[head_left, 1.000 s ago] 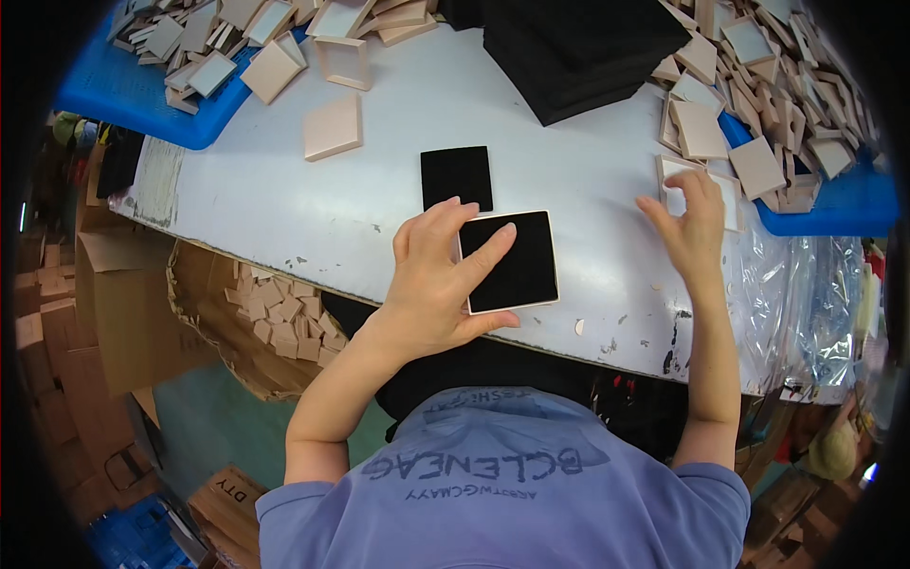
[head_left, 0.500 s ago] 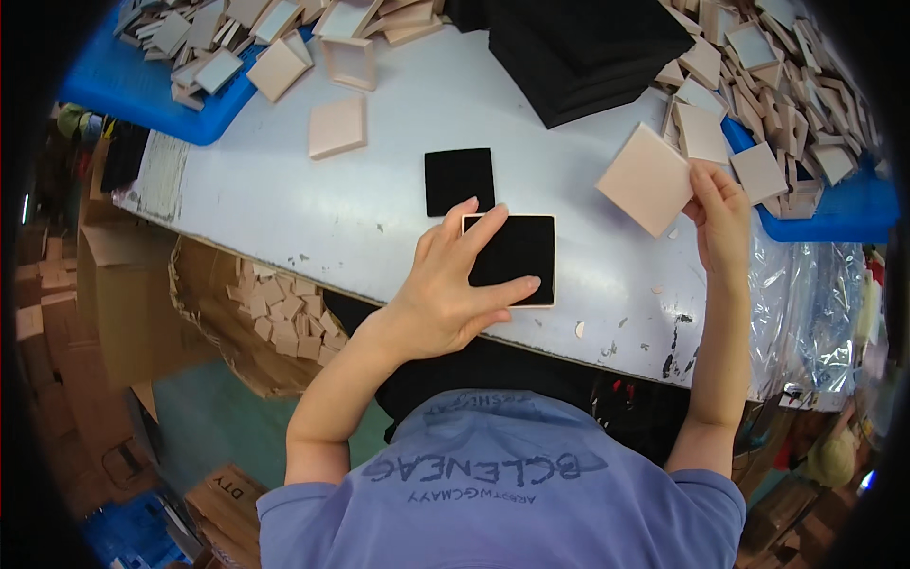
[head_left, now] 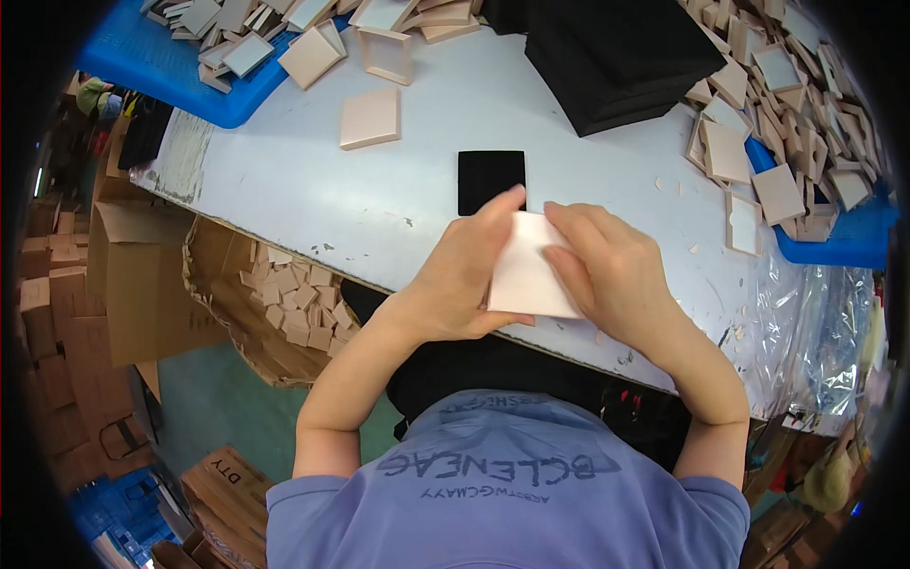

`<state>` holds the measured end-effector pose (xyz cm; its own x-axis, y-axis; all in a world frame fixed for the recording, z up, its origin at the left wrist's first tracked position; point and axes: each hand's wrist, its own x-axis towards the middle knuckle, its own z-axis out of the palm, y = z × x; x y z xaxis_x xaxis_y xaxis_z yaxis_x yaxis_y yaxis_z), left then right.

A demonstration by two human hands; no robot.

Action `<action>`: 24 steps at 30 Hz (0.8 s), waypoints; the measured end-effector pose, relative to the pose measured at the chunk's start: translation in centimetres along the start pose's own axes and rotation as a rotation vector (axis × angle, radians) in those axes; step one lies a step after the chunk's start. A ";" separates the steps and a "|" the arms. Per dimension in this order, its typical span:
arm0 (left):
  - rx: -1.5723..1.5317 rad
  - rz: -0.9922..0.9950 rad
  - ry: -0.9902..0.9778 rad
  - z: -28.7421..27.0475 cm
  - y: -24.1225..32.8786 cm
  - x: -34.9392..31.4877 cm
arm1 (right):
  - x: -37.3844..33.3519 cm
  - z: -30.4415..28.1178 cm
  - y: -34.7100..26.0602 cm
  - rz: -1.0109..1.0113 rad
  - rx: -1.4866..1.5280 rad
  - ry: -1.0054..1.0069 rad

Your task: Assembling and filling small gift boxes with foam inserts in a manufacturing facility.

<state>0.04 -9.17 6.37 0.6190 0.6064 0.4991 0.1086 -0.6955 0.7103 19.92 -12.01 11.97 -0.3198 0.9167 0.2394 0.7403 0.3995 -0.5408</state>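
Note:
A pale pink square box [head_left: 533, 277] is held near the table's front edge, its plain top facing up. My left hand [head_left: 463, 273] grips its left side, with the thumb near the far corner and fingers along the near edge. My right hand [head_left: 614, 270] closes round its right side, fingers bent over the top. The black insert seen earlier is hidden beneath the pink top. Just beyond my hands a separate square black pad [head_left: 490, 178] lies flat on the table. A single pink box piece [head_left: 371, 118] rests farther left.
A tall black stack of sheets [head_left: 621, 62] stands at the back. Blue trays heaped with pink box pieces sit at far left [head_left: 227, 104] and right [head_left: 839, 248]. Below the table's left edge, a cardboard carton [head_left: 223, 327] holds small pink pieces. Clear plastic bags [head_left: 815, 327] hang at right.
My right hand has brought the pink lid leftward and down over the black-filled box. My left hand has shifted from pressing the black insert to gripping the box's side.

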 end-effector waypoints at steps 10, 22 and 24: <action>0.449 -0.010 -0.215 -1.3 1.2 0.5 | -1.0 0.9 2.3 -0.082 0.070 -0.077; 1.004 -0.350 -0.207 -10.9 -13.2 2.6 | 6.9 4.2 8.2 -0.349 -0.152 -0.200; 1.015 -0.357 -0.240 -11.4 -13.5 2.7 | 7.0 4.2 8.3 -0.399 -0.183 -0.199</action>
<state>-8.59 6.22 3.78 0.5478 0.8214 0.1586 0.8318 -0.5551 0.0020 21.33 -2.24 5.73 -0.6937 0.6824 0.2303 0.6233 0.7290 -0.2829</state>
